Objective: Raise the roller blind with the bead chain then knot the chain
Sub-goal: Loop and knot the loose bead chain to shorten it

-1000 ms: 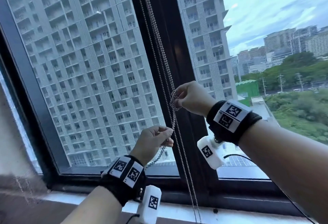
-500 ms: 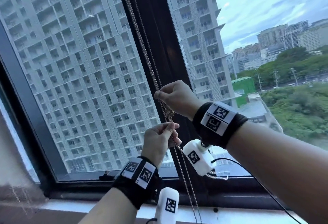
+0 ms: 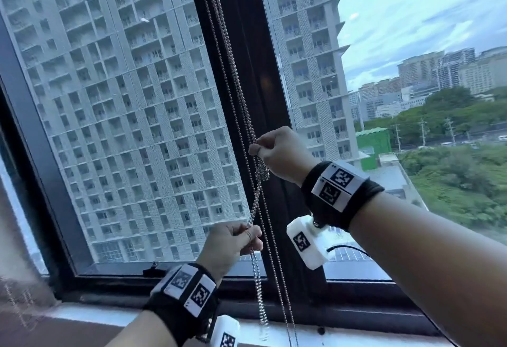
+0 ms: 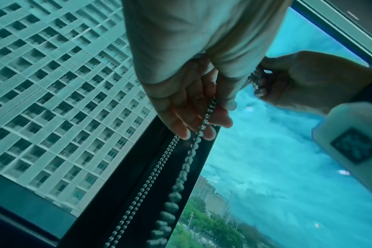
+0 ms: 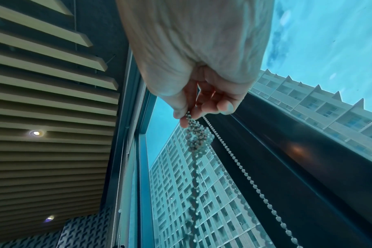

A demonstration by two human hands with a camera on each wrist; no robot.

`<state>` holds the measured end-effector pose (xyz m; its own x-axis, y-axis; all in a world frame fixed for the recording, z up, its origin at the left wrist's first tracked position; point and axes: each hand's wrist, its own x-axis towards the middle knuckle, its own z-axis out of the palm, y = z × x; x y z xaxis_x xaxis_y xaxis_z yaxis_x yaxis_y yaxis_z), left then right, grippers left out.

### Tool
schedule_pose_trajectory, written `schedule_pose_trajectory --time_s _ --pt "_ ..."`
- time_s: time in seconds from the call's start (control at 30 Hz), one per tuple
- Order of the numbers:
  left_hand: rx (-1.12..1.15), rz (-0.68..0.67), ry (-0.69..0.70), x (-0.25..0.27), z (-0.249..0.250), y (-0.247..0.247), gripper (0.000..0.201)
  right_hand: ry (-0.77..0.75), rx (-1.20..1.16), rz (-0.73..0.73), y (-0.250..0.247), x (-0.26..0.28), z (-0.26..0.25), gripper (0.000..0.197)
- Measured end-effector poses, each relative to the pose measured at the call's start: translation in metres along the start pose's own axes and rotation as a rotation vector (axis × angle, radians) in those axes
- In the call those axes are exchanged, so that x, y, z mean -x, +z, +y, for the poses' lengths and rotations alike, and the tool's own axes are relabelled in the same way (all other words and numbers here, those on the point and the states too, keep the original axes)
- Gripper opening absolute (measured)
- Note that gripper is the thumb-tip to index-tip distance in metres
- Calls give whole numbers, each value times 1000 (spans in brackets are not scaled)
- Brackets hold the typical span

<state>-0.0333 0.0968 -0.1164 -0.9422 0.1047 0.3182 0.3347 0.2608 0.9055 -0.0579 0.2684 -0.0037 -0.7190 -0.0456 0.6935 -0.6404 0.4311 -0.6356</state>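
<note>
Before the dark window frame (image 3: 241,44), one metal bead chain (image 3: 233,77) of small round silver beads hangs in several strands. Lower left, the left hand (image 3: 233,239) has its fingers curled tight round the doubled strands. Up and to the right, the right hand (image 3: 282,154) pinches the chain just above one bunched knot (image 3: 262,172). Two black wristbands (image 3: 340,193) carry square black-and-white code tags; no readable writing.

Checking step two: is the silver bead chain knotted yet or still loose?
Knotted: silver bead chain bunches into a lump below the right hand; left hand grips the strands beneath.
</note>
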Motion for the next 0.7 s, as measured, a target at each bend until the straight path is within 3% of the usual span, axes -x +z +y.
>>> schedule_pose_trajectory --time_s 0.07,0.13,0.23,0.33,0.4,0.53,0.7 --pt "121 29 -11 0 9 -9 35 -1 3 -14 -1 -1 2 26" --pt "298 43 3 -1 29 -15 32 11 -1 -27 -1 -2 3 25" --pt "556 36 103 -4 68 -20 26 8 22 -38 -1 -2 3 27" --pt "661 32 223 -13 112 -24 24 -32 50 -29 1 0 2 37" --pt "537 63 283 -23 136 -26 24 -61 47 -19 4 3 2 42" --pt "-35 115 368 -35 155 -19 23 -78 -6 -56 7 4 0 35" --pt "-113 242 357 -40 156 -6 31 3 -53 -130 4 4 -7 29"
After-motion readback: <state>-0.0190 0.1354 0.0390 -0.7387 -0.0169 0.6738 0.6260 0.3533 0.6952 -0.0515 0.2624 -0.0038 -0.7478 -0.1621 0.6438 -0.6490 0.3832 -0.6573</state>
